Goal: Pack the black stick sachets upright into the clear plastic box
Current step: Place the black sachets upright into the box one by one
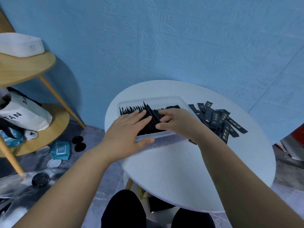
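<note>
black stick sachets (152, 123) stand packed in rows inside the clear plastic box (164, 135) on the round white surface (181, 170). the left hand (126, 129) lies flat, fingers straight on their tops. the right hand (178, 120) curls its fingers onto them; whether it grips any, i cannot tell. loose sachets (218, 119) lie piled just right of the box.

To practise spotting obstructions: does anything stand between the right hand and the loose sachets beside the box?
Only the clear box's right wall. The right hand rests on the packed sachets inside; the loose sachets lie just outside on the table.
</note>
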A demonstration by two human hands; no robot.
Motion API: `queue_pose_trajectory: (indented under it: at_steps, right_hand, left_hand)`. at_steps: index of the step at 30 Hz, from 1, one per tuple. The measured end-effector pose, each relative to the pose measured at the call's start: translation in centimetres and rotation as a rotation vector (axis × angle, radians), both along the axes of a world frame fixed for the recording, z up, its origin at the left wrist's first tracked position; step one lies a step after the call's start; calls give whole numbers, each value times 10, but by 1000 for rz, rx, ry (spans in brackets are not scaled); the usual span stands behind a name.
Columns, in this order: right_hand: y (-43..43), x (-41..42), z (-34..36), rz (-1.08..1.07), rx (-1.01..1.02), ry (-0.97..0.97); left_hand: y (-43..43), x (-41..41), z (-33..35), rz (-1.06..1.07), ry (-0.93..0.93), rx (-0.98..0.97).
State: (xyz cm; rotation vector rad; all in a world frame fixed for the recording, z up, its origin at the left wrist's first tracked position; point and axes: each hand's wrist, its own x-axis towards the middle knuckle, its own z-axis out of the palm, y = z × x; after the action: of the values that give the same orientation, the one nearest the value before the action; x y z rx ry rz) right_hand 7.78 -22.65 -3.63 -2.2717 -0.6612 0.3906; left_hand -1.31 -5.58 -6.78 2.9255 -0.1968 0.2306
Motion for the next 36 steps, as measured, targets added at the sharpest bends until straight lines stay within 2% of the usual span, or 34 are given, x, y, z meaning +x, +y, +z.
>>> queue_pose_trajectory:
  at_steps: [4,7,13,19,22,25,30,36]
  right_hand:
    - [0,0,0,73,-101,-68]
    - [-5,3,4,120,-120,-30]
    - [-9,9,5,85,-60,83]
    - [-11,8,19,155,-153,109]
    - [-13,7,25,238,-230,46]
    - [-17,6,25,299,-206,58]
    - [-14,11,19,219,-113,154]
    - [-17,7,9,185,-48,91]
  left_hand:
    - [-2,2,8,-9,61,27]
    - [-8,12,18,-21,132,59]
    - [-12,19,13,-7,150,147]
    - [-13,21,22,-30,229,132]
    - [-13,22,23,-44,236,137]
    - [-11,21,22,-62,228,158]
    - [-12,24,20,-72,213,174]
    - [-13,20,15,-46,155,155]
